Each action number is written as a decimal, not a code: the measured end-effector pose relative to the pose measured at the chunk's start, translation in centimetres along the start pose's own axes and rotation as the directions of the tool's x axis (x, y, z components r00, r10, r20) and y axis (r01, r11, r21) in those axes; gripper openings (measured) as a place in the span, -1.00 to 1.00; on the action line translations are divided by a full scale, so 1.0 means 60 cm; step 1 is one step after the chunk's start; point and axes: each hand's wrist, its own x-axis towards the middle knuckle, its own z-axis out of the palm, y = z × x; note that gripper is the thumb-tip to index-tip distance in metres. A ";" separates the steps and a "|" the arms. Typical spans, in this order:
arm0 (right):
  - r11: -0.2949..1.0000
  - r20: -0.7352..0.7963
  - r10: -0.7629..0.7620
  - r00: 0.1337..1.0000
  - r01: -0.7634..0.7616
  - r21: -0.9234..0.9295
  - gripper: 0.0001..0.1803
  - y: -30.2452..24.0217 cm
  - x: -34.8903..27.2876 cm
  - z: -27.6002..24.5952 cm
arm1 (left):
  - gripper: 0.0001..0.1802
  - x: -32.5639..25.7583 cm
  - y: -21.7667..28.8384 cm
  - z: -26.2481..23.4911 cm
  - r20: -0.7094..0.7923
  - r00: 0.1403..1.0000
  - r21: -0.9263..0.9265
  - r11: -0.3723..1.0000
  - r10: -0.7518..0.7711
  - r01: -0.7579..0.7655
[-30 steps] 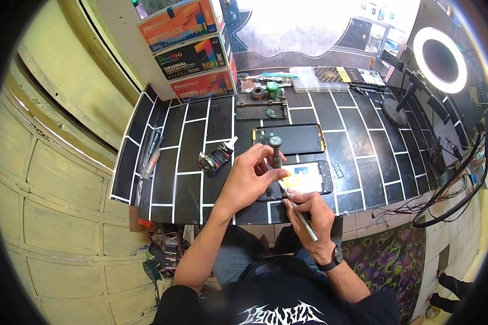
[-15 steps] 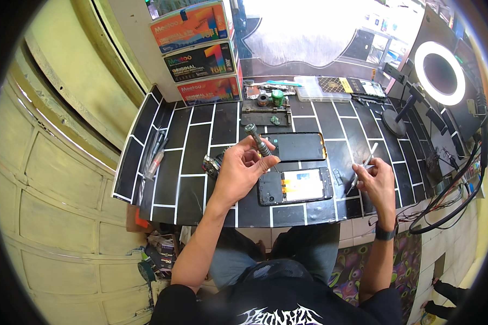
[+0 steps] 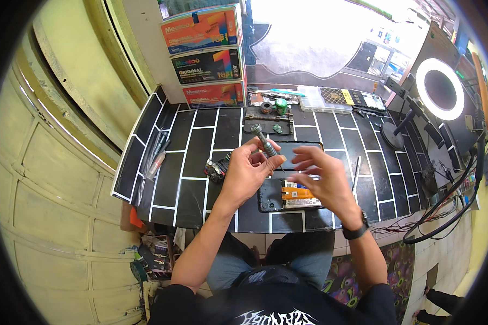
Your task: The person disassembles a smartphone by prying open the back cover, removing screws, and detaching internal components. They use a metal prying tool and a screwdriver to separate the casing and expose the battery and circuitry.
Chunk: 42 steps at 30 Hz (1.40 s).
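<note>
My left hand is closed around a precision screwdriver with a ribbed grey handle, its shaft tilted down toward an opened phone. The phone lies face down with its insides bare: a pale battery and an orange flex cable show. My right hand hovers over the phone's right part, fingers apart and nothing in them, and hides that part. Behind the phone lies a black back cover, partly covered by my hands. To the right, a thin white pen-like tool rests on the table.
A small dark cluster of parts sits left of my left hand. Several slim tools lie at the table's left edge. At the back are a repair holder, a clear plastic box and stacked boxes. A ring light stands right.
My right hand has let go of the white tool, leaving it on the table, and moved left over the phone with fingers spread. My left hand still grips the screwdriver.
</note>
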 end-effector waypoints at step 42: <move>0.948 -0.187 0.026 0.982 0.035 0.315 -0.32 0.000 -0.075 0.054 | -0.50 -0.137 -0.016 -0.027 0.291 0.896 0.741 0.513 0.337 -0.433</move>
